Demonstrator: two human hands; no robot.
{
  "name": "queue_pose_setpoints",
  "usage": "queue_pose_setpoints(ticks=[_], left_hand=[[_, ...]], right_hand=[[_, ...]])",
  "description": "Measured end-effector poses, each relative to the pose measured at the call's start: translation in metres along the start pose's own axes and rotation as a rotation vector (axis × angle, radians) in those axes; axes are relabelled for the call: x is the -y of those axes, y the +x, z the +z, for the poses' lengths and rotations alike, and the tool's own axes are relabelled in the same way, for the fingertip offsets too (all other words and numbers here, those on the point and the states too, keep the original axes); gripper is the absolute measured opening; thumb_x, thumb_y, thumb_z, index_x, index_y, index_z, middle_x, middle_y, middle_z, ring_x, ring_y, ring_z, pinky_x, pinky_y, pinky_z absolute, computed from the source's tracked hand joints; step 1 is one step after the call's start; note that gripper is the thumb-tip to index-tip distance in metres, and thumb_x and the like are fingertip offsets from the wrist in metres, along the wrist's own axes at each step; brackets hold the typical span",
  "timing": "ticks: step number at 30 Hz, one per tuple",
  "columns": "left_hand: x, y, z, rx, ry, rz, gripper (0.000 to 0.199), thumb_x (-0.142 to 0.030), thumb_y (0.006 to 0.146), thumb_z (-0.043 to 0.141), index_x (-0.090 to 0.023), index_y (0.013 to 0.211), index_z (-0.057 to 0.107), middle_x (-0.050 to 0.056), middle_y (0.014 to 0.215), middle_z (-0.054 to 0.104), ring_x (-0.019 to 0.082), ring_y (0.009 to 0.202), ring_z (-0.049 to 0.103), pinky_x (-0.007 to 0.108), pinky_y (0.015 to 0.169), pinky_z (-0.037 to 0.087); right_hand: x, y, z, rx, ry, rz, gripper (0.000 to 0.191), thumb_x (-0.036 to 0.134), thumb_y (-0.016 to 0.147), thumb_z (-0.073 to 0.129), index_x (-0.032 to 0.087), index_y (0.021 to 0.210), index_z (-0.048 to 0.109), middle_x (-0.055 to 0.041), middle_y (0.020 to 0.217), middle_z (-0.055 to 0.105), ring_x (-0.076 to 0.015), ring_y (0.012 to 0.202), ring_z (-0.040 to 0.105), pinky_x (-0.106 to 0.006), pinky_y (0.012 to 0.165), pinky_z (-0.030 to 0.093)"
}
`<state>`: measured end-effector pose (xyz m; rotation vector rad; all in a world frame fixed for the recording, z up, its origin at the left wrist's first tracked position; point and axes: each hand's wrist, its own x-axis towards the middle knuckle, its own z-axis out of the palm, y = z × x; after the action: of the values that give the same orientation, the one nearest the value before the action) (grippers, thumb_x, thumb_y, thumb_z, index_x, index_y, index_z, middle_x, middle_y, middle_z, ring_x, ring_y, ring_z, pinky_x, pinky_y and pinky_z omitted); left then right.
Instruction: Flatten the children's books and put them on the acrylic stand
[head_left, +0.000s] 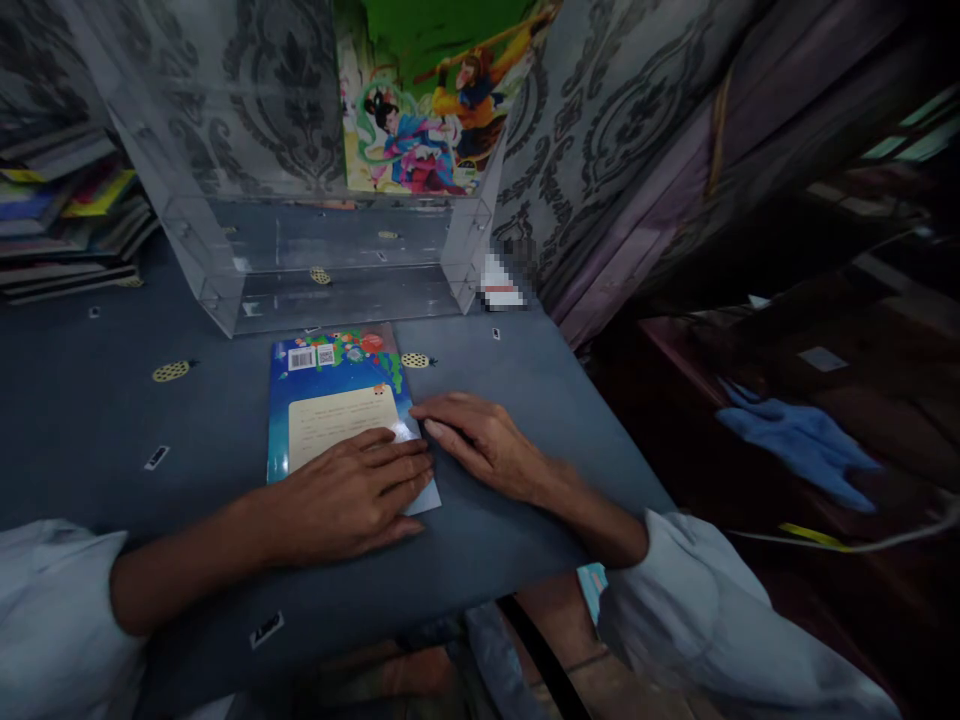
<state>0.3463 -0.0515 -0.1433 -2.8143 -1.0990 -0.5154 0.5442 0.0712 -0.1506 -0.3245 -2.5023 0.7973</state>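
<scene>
A blue book (pixel 281 420) lies on the grey tabletop (pixel 210 430), its back cover with a barcode and a cream text panel facing up. Across the lower part of that cover rests my left hand (pixel 360 490), flat, with its fingers stretched to the right. My right hand (pixel 484 440) lies at the book's right edge, fingers extended and fingertips at the cover's side; nothing shows in its grasp. The book's lower left part is hidden under my left hand and wrist.
Behind the book stands a clear acrylic rack (pixel 352 300) holding a green picture book (pixel 427 120). A stack of books (pixel 67 220) is at the left. Patterned curtains (pixel 592 120) hang behind. Right of the table edge lies a blue cloth (pixel 795 440).
</scene>
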Motion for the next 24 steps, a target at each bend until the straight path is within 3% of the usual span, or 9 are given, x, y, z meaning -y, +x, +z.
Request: queue_pose_setpoints(ticks=[7,13,18,24], left_hand=[[-0.012,-0.009,0.001,-0.004,-0.020,-0.006,0.039,-0.039,0.106,0.047,-0.011,0.127,0.064,0.012,0.125,0.072,0.026,0.122,0.064,0.043,0.109,0.044],[-0.011,-0.010,0.000,0.008,-0.076,-0.043,0.041,-0.040,0.105,0.048,-0.012,0.131,0.062,0.012,0.127,0.071,0.025,0.126,0.062,0.043,0.110,0.045],[0.002,-0.007,-0.003,0.050,-0.109,-0.105,0.041,-0.038,0.108,0.039,-0.013,0.134,0.060,0.011,0.132,0.069,0.021,0.122,0.065,0.040,0.111,0.046],[0.036,-0.003,0.003,0.030,-0.043,-0.193,0.042,-0.037,0.108,0.037,-0.014,0.132,0.063,0.013,0.136,0.066,0.022,0.127,0.062,0.041,0.110,0.048]], right_hand=[[0.021,-0.027,0.009,-0.064,0.023,-0.017,0.028,0.024,0.106,0.043,0.018,0.119,0.067,-0.0091,0.105,0.075,-0.0207,0.100,0.070,-0.039,0.091,0.057],[0.024,-0.031,0.010,-0.060,0.020,-0.033,0.027,0.024,0.105,0.044,0.019,0.122,0.066,-0.0098,0.108,0.075,-0.0222,0.102,0.070,-0.041,0.092,0.058],[0.024,-0.026,0.006,-0.053,0.055,0.034,0.032,0.026,0.106,0.042,0.023,0.130,0.063,-0.0097,0.113,0.074,-0.0218,0.104,0.070,-0.040,0.091,0.059],[0.022,-0.019,0.001,-0.023,0.031,0.086,0.032,0.028,0.106,0.043,0.024,0.131,0.063,-0.0103,0.118,0.073,-0.0229,0.109,0.069,-0.042,0.096,0.058]])
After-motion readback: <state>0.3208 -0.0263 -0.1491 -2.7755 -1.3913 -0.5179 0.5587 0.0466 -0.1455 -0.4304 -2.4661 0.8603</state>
